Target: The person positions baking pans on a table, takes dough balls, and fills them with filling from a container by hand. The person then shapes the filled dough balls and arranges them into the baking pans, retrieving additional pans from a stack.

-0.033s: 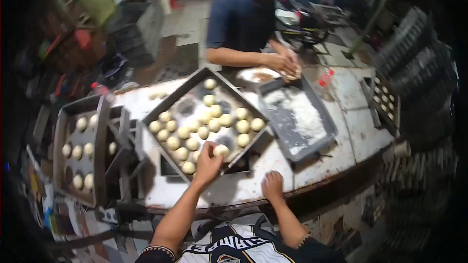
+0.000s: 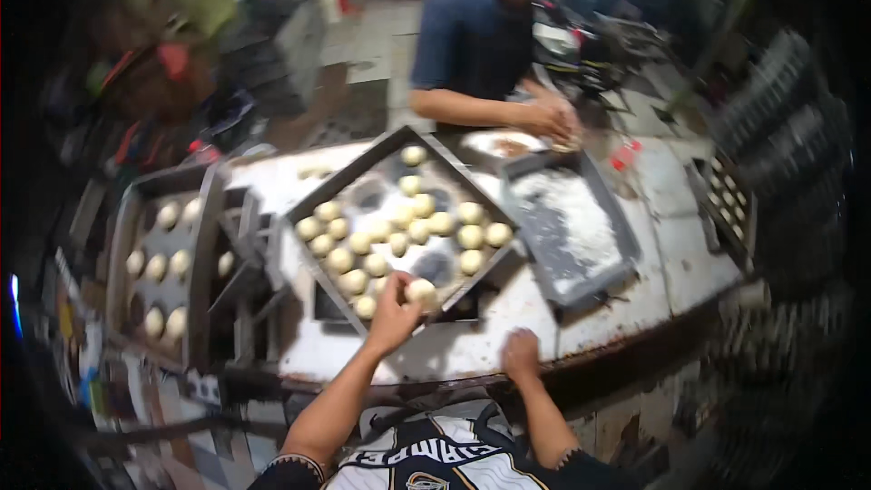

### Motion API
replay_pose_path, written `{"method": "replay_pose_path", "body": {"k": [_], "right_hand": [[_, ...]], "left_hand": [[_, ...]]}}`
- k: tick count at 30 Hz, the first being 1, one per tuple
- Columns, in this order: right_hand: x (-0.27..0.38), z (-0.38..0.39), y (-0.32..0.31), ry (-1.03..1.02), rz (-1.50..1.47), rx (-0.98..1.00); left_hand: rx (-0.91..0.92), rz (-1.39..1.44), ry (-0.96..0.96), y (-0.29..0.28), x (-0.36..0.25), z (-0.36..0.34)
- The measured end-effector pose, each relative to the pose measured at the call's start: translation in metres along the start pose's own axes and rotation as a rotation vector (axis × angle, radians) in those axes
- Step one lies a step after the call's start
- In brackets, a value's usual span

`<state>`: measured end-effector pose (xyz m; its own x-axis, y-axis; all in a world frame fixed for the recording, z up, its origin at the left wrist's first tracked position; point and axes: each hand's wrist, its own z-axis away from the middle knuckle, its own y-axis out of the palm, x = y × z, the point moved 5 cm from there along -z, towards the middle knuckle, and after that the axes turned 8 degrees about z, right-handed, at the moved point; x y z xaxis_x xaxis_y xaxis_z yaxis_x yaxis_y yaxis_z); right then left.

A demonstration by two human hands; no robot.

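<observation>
My left hand (image 2: 399,308) pinches a pale dough ball (image 2: 420,294) over the near corner of a square metal tray (image 2: 334,192). The tray is turned diagonally and holds several similar balls (image 2: 470,236), resting on another dark tray underneath. My right hand (image 2: 522,354) rests by the table's near edge, right of that tray, with its fingers loosely apart and nothing visible in them, though blurred. A grey bin with white powder (image 2: 572,222) lies to the right. At the left stands another tray (image 2: 127,218) of dough balls.
A person in a dark T-shirt (image 2: 463,45) works across the white table (image 2: 680,281), hands (image 2: 549,122) above the bin beside a plate (image 2: 481,143). Red-capped bottles (image 2: 626,154) stand near. A small tray of balls (image 2: 726,200) is at the right, stacked crates (image 2: 762,109) beyond.
The whole view has shifted slightly, so the table and person appear farther right. My left hand still holds the ball over the tray's near corner.
</observation>
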<state>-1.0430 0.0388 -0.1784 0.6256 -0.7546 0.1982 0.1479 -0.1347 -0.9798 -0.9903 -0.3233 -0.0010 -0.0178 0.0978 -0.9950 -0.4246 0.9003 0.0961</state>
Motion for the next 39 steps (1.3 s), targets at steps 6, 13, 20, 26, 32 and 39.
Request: {"method": "replay_pose_path", "body": {"k": [6, 13, 20, 26, 32, 39], "right_hand": [[0.010, -0.012, -0.059, 0.848, -0.296, -0.334], [0.422, -0.155, -0.286, -0.417, -0.774, -0.083], [0.820, -0.209, -0.384, -1.251, -0.692, -0.583], [0.947, -0.255, -0.224, -1.535, 0.043, 0.173], [0.938, -0.240, -0.220, -1.499, 0.143, 0.155], [0.756, -0.200, -0.349, -1.198, -0.727, -0.524]], "left_hand": [[0.106, -0.038, -0.203, -0.129, -0.022, 0.166], [0.035, 0.453, -0.411, -0.242, 0.008, 0.264], [0.081, 0.660, -0.421, -0.292, -0.002, 0.280], [-0.087, 0.370, -0.305, -0.334, 0.004, 0.297], [0.211, 0.493, -0.231, -0.318, -0.009, 0.292], [0.157, -0.114, 0.067, -0.299, -0.059, 0.243]]}}
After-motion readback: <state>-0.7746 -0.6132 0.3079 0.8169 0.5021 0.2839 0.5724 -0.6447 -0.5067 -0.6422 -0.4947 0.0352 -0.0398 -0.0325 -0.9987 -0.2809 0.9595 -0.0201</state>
